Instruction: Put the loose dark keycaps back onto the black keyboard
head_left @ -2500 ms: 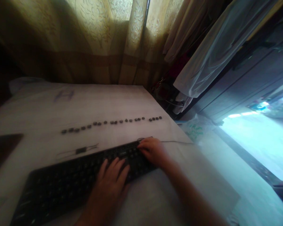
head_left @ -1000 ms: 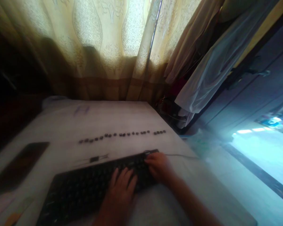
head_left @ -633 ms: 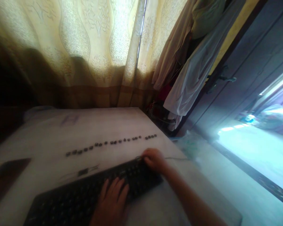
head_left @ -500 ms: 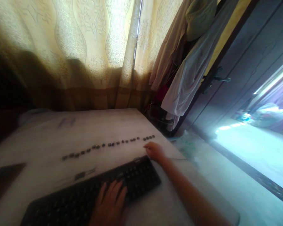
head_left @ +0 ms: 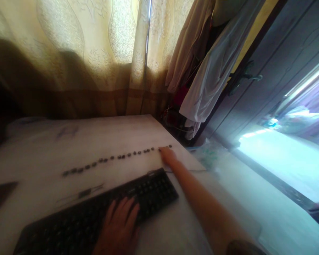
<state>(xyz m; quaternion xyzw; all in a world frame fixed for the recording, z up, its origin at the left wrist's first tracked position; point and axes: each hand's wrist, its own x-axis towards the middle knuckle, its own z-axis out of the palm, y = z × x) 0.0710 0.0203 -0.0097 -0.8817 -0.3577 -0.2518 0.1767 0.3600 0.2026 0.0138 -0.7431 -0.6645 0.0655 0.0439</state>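
Observation:
A black computer keyboard (head_left: 95,212) lies slantwise on the pale tabletop. My left hand (head_left: 119,223) rests on it with fingers spread, holding nothing. Beyond the keyboard runs a long, uneven row of small black keycaps (head_left: 119,157). My right hand (head_left: 168,156) is at the right end of this row, its fingers drawn together and touching the place where the last few keycaps lie. It covers some of them; one keycap (head_left: 170,146) shows just past the hand. What is between those fingertips is hidden and blurred.
Between keyboard and row lies a thin dark tool (head_left: 84,193), too blurred to name. A dark flat object (head_left: 1,194) sits at the left edge. Curtains (head_left: 95,71) hang behind the table (head_left: 117,127). Hanging clothes (head_left: 204,88) and a door (head_left: 255,88) are to the right.
My right hand has moved forward from the near side of the row onto the keycaps at its right end. My left hand stays on the keyboard. The view has shifted slightly.

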